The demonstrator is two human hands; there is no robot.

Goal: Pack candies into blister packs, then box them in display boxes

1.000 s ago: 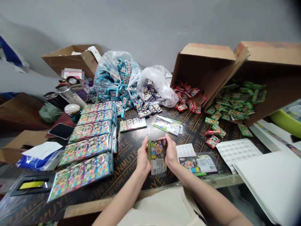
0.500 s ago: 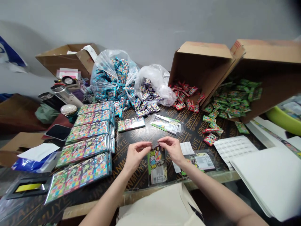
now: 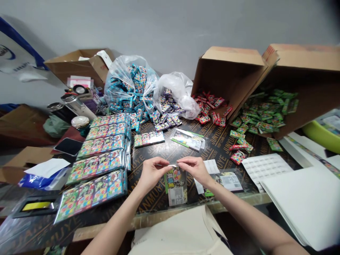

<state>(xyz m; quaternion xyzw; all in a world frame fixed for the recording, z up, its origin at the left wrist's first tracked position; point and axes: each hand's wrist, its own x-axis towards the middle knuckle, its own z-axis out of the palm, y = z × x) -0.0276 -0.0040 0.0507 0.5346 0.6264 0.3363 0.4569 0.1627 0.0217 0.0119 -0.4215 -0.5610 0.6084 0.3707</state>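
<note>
Clear plastic film (image 3: 172, 165) is being pinched at its edge between the thumbs and forefingers of the left hand (image 3: 152, 174) and right hand (image 3: 194, 169), remaining fingers curling loosely. Just below the hands, a green-edged printed card packet (image 3: 175, 186) is lying on the black plywood tabletop (image 3: 220, 148), beside a white label slip (image 3: 209, 170) and a second packet (image 3: 225, 181).

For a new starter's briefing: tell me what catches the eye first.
Small bright packets heap along the back of the black plywood table: blue in a clear plastic bag at centre, red spilling from a tipped cardboard box and green from another at right. Long colourful packs lie in rows on the left. At front centre, the left hand and right hand pinch a strip of clear film above a printed packet.
</note>
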